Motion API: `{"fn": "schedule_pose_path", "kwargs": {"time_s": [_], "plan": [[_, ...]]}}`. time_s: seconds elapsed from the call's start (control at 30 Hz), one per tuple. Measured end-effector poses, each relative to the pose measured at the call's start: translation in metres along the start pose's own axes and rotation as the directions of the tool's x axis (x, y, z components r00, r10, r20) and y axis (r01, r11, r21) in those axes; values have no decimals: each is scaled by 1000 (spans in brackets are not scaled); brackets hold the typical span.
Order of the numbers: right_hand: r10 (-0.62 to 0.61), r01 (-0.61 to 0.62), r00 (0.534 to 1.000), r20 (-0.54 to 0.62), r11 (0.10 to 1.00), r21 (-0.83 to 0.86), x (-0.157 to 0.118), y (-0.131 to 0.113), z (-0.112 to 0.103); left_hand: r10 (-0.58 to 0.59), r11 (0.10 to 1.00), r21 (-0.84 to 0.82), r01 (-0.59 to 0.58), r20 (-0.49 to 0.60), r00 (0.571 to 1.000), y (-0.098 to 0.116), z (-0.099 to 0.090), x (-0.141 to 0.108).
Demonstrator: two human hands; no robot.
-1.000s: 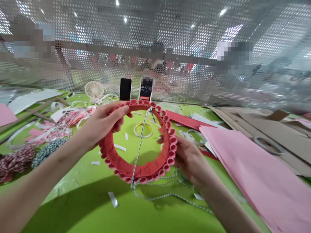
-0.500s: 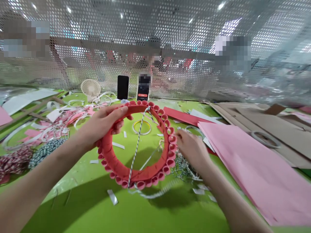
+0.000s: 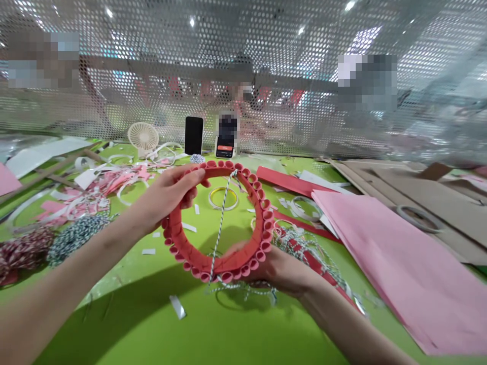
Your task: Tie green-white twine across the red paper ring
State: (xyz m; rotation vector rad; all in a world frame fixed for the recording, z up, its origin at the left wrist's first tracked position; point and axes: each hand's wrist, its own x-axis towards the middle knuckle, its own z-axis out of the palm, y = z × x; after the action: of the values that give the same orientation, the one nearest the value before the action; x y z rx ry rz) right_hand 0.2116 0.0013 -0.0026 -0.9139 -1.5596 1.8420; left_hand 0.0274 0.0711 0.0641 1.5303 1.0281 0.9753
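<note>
My left hand [image 3: 167, 195] is closed on the upper left of a red paper ring [image 3: 175, 225], whose outer edge is lined with small rolled paper tubes. The ring is held up above the green table, tilted toward me. A black-and-white twisted cord [image 3: 220, 223] is tied at its top and stretches across the opening to its lower edge. Behind the lower right of the ring is my right hand [image 3: 279, 268], with its fingers mostly hidden. Loose cord hangs below the ring near that hand.
Pink paper sheets [image 3: 380, 253] and brown cardboard [image 3: 426, 197] lie on the right. Tape rolls [image 3: 223, 198], cord bundles [image 3: 78, 237], pink scraps and a tangled cord [image 3: 319, 248] are about. A small fan [image 3: 143, 136] and two phones [image 3: 194, 136] stand before a perforated metal screen.
My right hand has moved left and down, from beside the ring's right edge to behind its lower right. The ring has shifted slightly right; my left hand keeps its grip.
</note>
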Motion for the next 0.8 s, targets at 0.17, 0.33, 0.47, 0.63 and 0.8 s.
{"fn": "schedule_pose_path", "kwargs": {"time_s": [0.17, 0.33, 0.47, 0.63, 0.8], "plan": [[-190, -75, 916, -354, 785, -615, 2, -4, -22, -8, 1000, -2, 8, 15, 1000, -2, 0, 2], [-450, -470, 565, -691, 512, -719, -1, -8, -63, 10, 995, 103, -13, 32, 999, -7, -8, 7], [-314, -325, 676, -667, 685, -652, 1, -8, -52, 11, 982, 190, -10, -3, 1000, -8, -10, 9], [30, -58, 983, -184, 987, -148, 12, -5, -8, 73, 993, 94, -69, -46, 996, -10, -6, 8], [93, -84, 989, -114, 993, 83, 11, 1, -1, 111, 994, -15, -113, -71, 991, -12, -6, 9]]}}
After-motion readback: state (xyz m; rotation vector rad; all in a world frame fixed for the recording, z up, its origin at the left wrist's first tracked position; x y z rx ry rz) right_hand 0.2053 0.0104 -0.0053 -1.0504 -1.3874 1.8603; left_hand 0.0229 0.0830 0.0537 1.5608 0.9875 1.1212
